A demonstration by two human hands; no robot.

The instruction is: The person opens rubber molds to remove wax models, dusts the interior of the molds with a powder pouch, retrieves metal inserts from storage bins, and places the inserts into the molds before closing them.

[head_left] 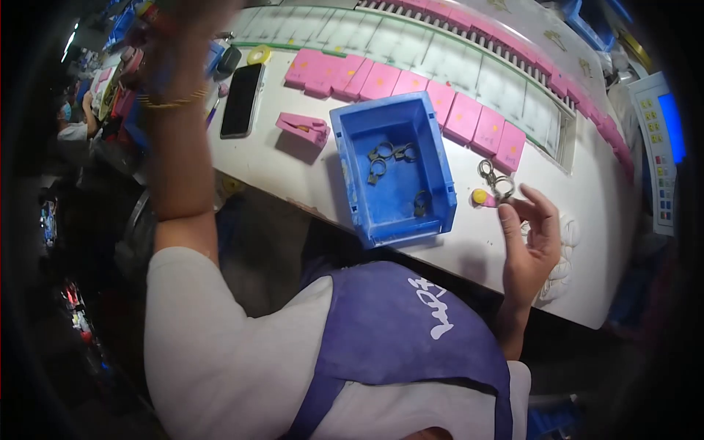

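Note:
My right hand (534,238) is over the right part of the white table, thumb and fingertips pinching a small metal ring (504,188). Touching or just behind that ring is another small metal ring piece (485,171). A round yellow piece with a pink tab (480,196) lies beside them. My left arm reaches up past the top edge; the left hand (192,44) is smeared and its fingers are out of sight. Between the arms, a blue plastic bin (350,172) holds several metal ring pieces (378,170) like the one in my right hand.
Pink blocks (462,117) line the table behind the bin, before a long glass-topped tray (411,40). A pink clamp-like piece (302,128), a phone (242,101) and a yellow tape roll (259,54) lie left. White bundles (561,271) and a device with a blue screen (655,150) are right.

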